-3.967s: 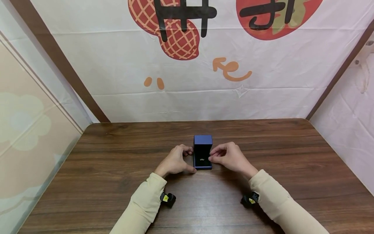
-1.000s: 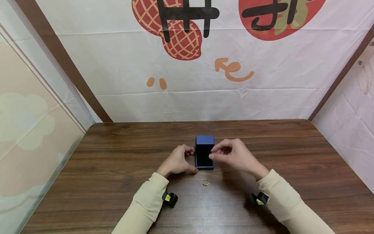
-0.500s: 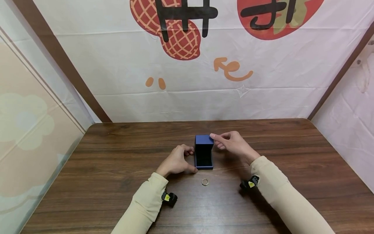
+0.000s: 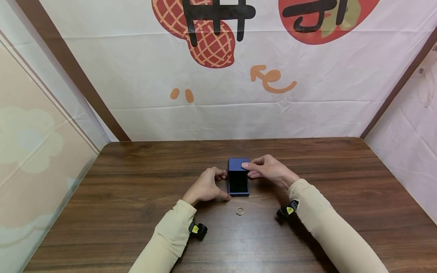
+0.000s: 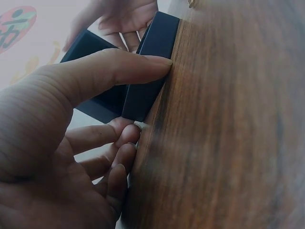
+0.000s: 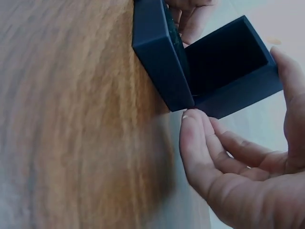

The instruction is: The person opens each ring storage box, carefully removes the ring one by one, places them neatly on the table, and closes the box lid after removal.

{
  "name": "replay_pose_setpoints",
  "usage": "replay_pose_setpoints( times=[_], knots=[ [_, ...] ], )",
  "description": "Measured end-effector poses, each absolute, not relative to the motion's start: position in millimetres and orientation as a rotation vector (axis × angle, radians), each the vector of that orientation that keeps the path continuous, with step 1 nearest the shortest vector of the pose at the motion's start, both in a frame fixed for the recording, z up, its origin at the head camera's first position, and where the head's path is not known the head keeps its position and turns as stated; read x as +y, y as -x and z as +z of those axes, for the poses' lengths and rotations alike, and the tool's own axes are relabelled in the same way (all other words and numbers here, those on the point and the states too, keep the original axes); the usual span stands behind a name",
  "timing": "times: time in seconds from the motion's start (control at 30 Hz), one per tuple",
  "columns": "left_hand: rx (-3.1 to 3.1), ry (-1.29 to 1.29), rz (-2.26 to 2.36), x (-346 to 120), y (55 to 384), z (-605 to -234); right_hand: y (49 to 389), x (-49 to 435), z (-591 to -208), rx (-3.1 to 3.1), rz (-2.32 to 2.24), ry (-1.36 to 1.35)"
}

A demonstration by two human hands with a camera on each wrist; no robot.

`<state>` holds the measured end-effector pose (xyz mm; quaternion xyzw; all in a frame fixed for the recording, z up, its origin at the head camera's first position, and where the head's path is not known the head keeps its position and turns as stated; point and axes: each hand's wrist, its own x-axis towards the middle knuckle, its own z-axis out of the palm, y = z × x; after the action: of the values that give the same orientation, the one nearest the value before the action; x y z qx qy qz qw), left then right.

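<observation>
Holding the box [image 4: 238, 182] mid-table with both of my hands, lid half up. My left hand [image 4: 206, 187] grips the base from its left side: thumb along the near side wall, fingers curled in behind it, as the left wrist view shows [image 5: 143, 71]. My right hand [image 4: 269, 170] is on the lid [image 4: 239, 164], index fingertip pressed to its top and thumb under its right edge, so a narrow pinch on the lid. The right wrist view has the lid [image 6: 238, 62] tilted open over the dark inside, with my fingertips [image 6: 193, 126] touching near the hinge corner. The ring [image 4: 239, 211] lies flat on the table [image 4: 119, 197], just in front of the box and apart from it, between my two forearms, touched by neither hand. A printed cloth [image 4: 218, 57] hangs behind the table.
</observation>
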<state>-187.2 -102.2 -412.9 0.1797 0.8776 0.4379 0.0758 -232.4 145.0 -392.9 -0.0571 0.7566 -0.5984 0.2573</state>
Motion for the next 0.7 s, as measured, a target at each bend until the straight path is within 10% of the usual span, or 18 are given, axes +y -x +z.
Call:
replay_pose_setpoints(
  times=[0.7],
  knots=[
    [2.628,-0.514,1.314,-102.4,186.0,-412.4,202.1,144.2,-390.1,2.567,-1.242,0.754]
  ],
)
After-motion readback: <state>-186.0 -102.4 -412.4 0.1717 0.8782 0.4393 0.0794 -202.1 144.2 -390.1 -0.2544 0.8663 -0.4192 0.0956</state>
